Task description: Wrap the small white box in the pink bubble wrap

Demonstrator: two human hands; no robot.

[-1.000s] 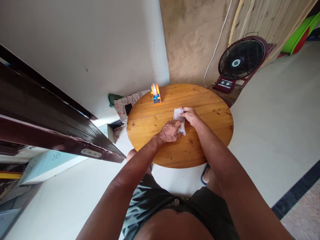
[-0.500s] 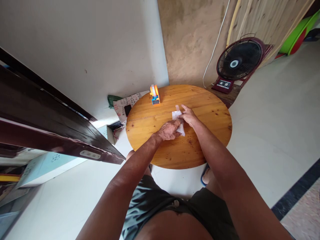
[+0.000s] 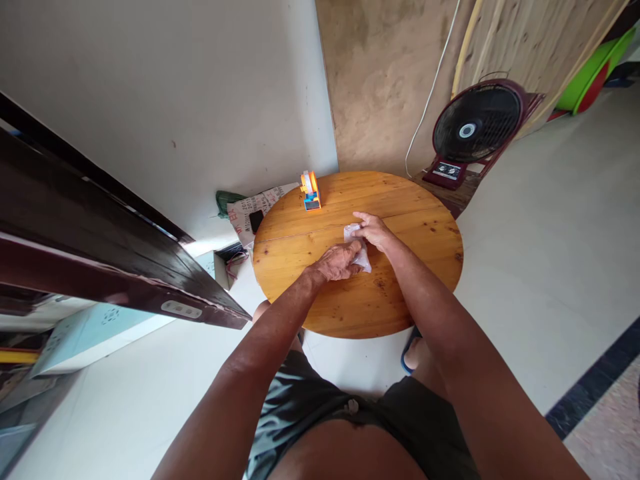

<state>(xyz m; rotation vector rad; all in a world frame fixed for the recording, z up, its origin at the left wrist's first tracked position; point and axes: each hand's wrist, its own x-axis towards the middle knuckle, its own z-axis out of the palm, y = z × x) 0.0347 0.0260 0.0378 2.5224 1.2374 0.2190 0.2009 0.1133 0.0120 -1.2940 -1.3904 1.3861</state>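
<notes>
A small packet in clear, whitish plastic wrap [image 3: 363, 260] lies near the middle of the round wooden table [image 3: 320, 310]. My left hand [image 3: 340, 260] is closed around its left side, thumb and fingers pressed against the wrap. At the packet's far end, my right hand [image 3: 374, 230] reaches in from the right with its fingers apart. One fingertip touches the upper part of the wrap, while another finger stretches out beyond its far edge. What the wrap contains cannot be made out.
An orange and blue tape dispenser [image 3: 311, 191] stands at the table's far left edge. Behind the table on the right is a dark red fan [image 3: 467, 130]. A brown door [image 3: 125, 267] juts in from the left, and printed cardboard [image 3: 243, 220] lies beside the table.
The short clear strip that stuck up from the packet's far end no longer shows. My right hand's fingers have shifted left over that end. My left hand has stayed in place.
</notes>
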